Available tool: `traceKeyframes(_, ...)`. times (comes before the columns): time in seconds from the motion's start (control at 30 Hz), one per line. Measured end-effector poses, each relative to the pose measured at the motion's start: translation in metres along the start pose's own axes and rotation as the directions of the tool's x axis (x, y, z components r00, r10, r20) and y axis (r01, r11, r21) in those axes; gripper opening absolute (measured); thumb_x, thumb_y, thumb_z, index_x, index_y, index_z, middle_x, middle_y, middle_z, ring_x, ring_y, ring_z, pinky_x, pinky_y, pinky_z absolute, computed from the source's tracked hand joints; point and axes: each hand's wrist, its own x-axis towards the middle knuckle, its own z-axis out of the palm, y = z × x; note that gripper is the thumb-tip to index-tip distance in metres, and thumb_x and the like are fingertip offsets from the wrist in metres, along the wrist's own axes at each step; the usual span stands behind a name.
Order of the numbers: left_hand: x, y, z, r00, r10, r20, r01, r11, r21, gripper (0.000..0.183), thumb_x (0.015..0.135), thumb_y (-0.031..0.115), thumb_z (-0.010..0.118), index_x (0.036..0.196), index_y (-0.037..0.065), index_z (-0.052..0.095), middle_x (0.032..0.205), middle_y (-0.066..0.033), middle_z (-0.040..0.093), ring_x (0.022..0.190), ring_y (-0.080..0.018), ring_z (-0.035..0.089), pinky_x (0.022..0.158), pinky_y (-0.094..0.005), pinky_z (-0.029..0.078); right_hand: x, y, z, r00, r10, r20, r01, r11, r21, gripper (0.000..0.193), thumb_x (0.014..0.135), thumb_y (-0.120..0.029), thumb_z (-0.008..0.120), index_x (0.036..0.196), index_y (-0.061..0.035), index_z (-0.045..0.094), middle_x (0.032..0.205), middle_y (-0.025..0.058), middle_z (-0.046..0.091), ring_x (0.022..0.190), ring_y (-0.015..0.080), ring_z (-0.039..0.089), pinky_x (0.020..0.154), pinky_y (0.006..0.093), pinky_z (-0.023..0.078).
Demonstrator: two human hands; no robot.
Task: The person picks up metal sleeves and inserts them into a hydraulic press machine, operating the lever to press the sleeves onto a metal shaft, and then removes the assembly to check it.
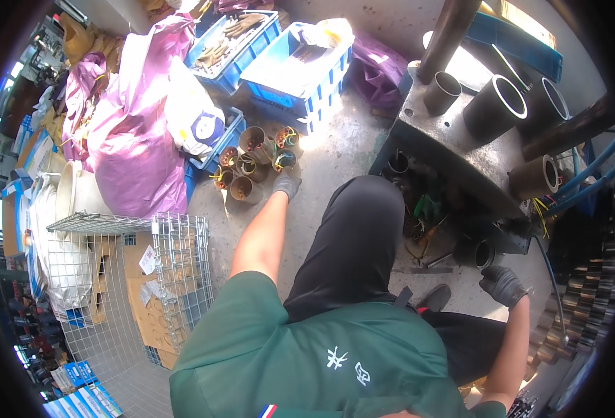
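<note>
My left hand (287, 185), in a grey glove, reaches down to a cluster of open metal cylinders on the floor. Its fingers close on the near side of a metal cylinder (284, 161) at the cluster's right. Copper-coloured windings and thin yellow, green and red wires show inside several; a wider cylinder (245, 189) stands just left of the hand. On the other side, my right hand (504, 285), gloved in dark grey, hangs with curled fingers and nothing visible in them. Near it a dark cylinder (484, 253) lies under the machine, apart from the hand.
A heavy metal machine table (454, 132) with thick columns and upright tubes (495, 108) stands at right. Blue crates (279, 94) and purple sacks (137, 125) fill the far left. A wire cage (175, 272) with cardboard stands near left. A thin hose (551, 272) hangs right.
</note>
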Motion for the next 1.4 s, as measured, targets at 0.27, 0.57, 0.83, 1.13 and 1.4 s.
traceKeyframes(0.27,-0.036,-0.016,0.007,0.991,-0.042,-0.124,0.044,0.999,0.012,0.046,0.090,0.040,0.069,0.124,0.010,0.066,0.125,-0.0227,0.068,0.119,-0.0381,0.064,0.099,-0.0473,0.051,0.003,0.002,-0.003,0.996,-0.063,-0.064,0.071,0.987,0.143,0.045,0.086,-0.016,0.072,0.126,0.0028,0.066,0.111,0.0213,0.074,0.103,0.0323,0.072,0.091,0.0404,0.056)
traceKeyframes(0.57,-0.146,-0.086,0.040,0.965,0.142,-0.222,-0.129,0.989,0.071,0.029,0.090,0.023,0.066,0.112,0.004,0.069,0.111,-0.0223,0.070,0.107,-0.0419,0.067,0.095,-0.0480,0.052,0.016,0.015,-0.004,0.980,-0.164,-0.115,0.179,0.974,0.136,0.038,0.086,-0.012,0.071,0.121,0.0029,0.067,0.102,0.0187,0.073,0.095,0.0294,0.070,0.085,0.0398,0.056)
traceKeyframes(0.83,-0.165,-0.147,0.047,0.802,-0.269,-0.534,0.189,0.961,-0.201,0.033,0.088,0.023,0.069,0.113,0.002,0.067,0.120,-0.0201,0.065,0.114,-0.0372,0.062,0.102,-0.0457,0.049,0.021,0.011,-0.004,0.984,-0.146,-0.103,0.165,0.963,0.212,0.038,0.087,-0.011,0.070,0.121,0.0045,0.066,0.102,0.0168,0.073,0.095,0.0268,0.070,0.087,0.0381,0.055)
traceKeyframes(1.13,-0.138,-0.065,0.049,0.900,-0.405,0.162,0.384,0.912,0.146,0.125,0.067,0.049,0.089,0.162,0.010,0.018,0.149,-0.0231,0.051,0.140,-0.0375,0.050,0.114,-0.0451,0.044,0.022,0.036,0.006,0.981,-0.134,-0.137,0.168,0.945,0.280,0.039,0.085,-0.011,0.071,0.120,0.0044,0.066,0.104,0.0178,0.073,0.098,0.0291,0.070,0.089,0.0385,0.054)
traceKeyframes(1.4,-0.145,-0.056,0.053,0.999,-0.024,0.028,0.020,0.992,0.121,0.052,0.074,0.031,0.083,0.116,0.002,0.074,0.122,-0.0209,0.072,0.115,-0.0301,0.070,0.102,-0.0375,0.054,-0.008,0.005,-0.009,0.970,-0.183,-0.158,0.191,0.981,0.039,0.036,0.086,-0.022,0.072,0.114,-0.0012,0.070,0.105,0.0215,0.072,0.098,0.0395,0.068,0.088,0.0451,0.054)
